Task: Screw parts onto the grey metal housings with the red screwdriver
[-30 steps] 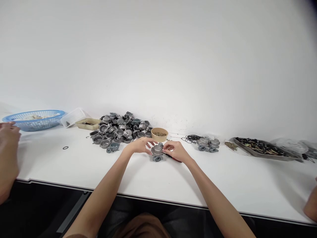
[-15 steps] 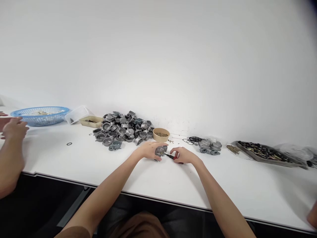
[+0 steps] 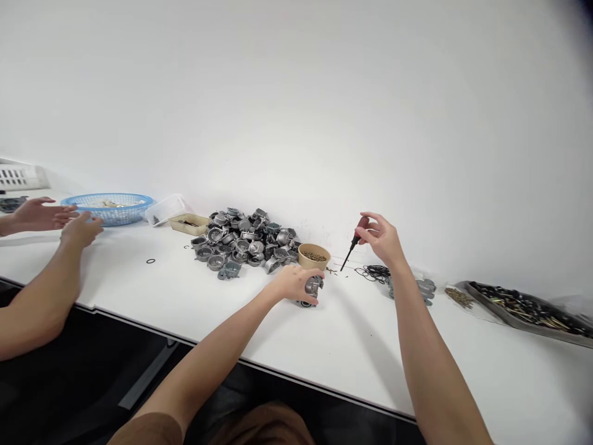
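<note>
My left hand is closed over a small grey metal casting that rests on the white table. My right hand is raised above the table and pinches a small screwdriver with a red handle and a black shaft that points down and left. A tan bowl of small brass screws stands just behind the casting.
A heap of grey castings lies left of the bowl. Black O-rings, two finished castings and a tray of brass parts lie to the right. Another person's hands reach near a blue basket at far left.
My right hand picked the screwdriver up from the table and lifted it up and to the right. My left hand stays on the casting. The view has swung to the left.
</note>
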`<state>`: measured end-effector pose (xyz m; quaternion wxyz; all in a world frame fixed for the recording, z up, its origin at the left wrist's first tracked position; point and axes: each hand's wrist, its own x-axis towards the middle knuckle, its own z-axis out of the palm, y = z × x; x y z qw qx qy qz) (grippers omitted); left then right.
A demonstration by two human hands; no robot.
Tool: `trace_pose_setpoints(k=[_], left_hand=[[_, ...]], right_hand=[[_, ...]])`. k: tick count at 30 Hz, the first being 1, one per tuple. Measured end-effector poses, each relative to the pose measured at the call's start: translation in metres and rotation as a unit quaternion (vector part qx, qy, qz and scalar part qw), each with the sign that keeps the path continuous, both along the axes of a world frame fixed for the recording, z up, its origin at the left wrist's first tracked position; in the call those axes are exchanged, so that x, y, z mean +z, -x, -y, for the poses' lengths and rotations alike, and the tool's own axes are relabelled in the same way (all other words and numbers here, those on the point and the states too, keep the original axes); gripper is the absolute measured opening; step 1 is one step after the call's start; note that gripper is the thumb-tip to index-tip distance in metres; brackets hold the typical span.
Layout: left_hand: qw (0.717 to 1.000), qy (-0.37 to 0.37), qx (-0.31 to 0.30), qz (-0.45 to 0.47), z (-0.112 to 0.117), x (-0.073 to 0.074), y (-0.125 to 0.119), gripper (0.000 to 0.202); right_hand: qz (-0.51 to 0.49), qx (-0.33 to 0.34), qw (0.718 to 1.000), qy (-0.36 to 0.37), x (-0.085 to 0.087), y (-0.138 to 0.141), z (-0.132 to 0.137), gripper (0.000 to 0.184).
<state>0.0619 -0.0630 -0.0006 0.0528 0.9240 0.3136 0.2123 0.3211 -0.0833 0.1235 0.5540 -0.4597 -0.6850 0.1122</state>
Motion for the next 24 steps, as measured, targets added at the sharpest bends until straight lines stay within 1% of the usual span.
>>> trace_pose_setpoints(k=[1,3,5,7,9,13,17,24], left_hand=[[1.000,-0.003,0.000,0.002,0.000,-0.001,-0.001,0.066],[1.000,-0.006,-0.002,0.006,-0.001,-0.002,-0.002,0.065],[1.000,-0.006,0.000,0.010,-0.002,-0.004,-0.003,0.065],[1.000,-0.002,0.007,0.008,-0.003,-0.006,-0.003,0.066],[1.000,0.003,0.005,0.007,-0.003,-0.006,-0.003,0.067],[0.999,0.015,-0.035,0.016,-0.004,-0.008,-0.001,0.067],[0.997,0.035,-0.063,0.013,-0.007,-0.011,0.000,0.069],[0.996,0.057,-0.070,0.015,-0.007,-0.010,0.001,0.069]], right_hand=[[-0.019,0.026,0.999,-0.015,0.006,0.005,-0.001,0.054],[-0.029,0.078,0.996,-0.023,0.013,0.017,-0.002,0.050],[-0.008,0.121,0.993,-0.004,0.012,0.027,-0.002,0.047],[0.022,0.148,0.988,0.028,0.008,0.034,-0.001,0.048],[0.048,0.159,0.984,0.061,0.003,0.038,0.000,0.048],[0.074,0.166,0.977,0.110,-0.002,0.040,0.000,0.048],[0.081,0.174,0.975,0.115,-0.003,0.040,0.000,0.047],[0.094,0.178,0.971,0.127,-0.006,0.044,-0.001,0.046]])
